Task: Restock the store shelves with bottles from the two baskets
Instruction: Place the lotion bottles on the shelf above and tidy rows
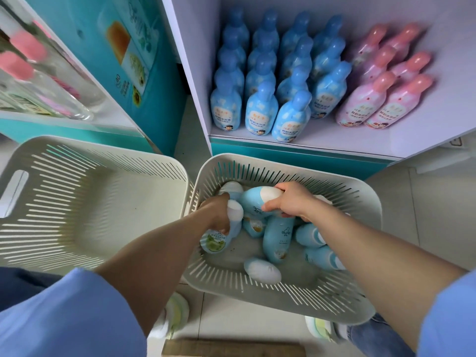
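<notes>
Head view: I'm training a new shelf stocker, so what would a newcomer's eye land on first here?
First, both hands are down in the right basket: the left hand grips a white-capped bottle with a green label, and the right hand grips a pale blue bottle on top of the pile. Next comes the shelf above, with rows of blue bottles on its left and pink bottles on its right.

You can read "80" on the teal panel point(118, 85); Chinese characters mark the blue shelf bottles point(260, 112), too small to make out.
</notes>
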The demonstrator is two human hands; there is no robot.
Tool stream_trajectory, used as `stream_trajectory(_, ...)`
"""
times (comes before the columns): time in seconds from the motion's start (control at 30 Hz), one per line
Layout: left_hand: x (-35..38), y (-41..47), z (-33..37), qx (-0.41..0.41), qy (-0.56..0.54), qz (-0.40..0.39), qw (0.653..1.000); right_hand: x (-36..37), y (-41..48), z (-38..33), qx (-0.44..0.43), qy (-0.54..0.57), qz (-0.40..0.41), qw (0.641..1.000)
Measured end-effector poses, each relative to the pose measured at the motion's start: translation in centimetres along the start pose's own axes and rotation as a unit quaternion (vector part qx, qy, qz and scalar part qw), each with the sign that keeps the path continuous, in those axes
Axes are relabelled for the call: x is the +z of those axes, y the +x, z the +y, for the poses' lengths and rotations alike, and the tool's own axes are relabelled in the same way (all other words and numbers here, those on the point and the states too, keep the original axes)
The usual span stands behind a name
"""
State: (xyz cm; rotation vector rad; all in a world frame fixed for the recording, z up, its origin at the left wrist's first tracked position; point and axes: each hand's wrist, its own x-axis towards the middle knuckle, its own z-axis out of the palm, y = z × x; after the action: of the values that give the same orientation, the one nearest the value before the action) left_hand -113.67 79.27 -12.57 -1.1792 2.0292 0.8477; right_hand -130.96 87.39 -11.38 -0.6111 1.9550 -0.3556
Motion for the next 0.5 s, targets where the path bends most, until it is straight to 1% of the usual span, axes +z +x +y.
stream_trajectory(0.1, -1.3, -1.6, 0.3, 0.007, -0.004, 0.019, 1.000, 0.0, -1.5, -0.6, -0.036, -0.082, 0.019, 0.996)
stream_trajectory(0.2, -3.0, -3.4, 0.8, 0.023, -0.017, 0.042, 0.999, -1.4, -3.5, -1.4, -0.053, -0.117, 0.019, 0.992)
stream_trajectory(0.37, -6.0, -8.5, 3.1, 0.079, -0.021, 0.084, 0.993, -4.7, -8.6, -3.2, -0.077, -0.104, 0.072, 0.989)
stream_trajectory(0.5, -8.4, -13.6, 4.9, 0.119, -0.043, 0.126, 0.984, -6.9, -13.8, -4.5, -0.096, -0.066, 0.116, 0.986)
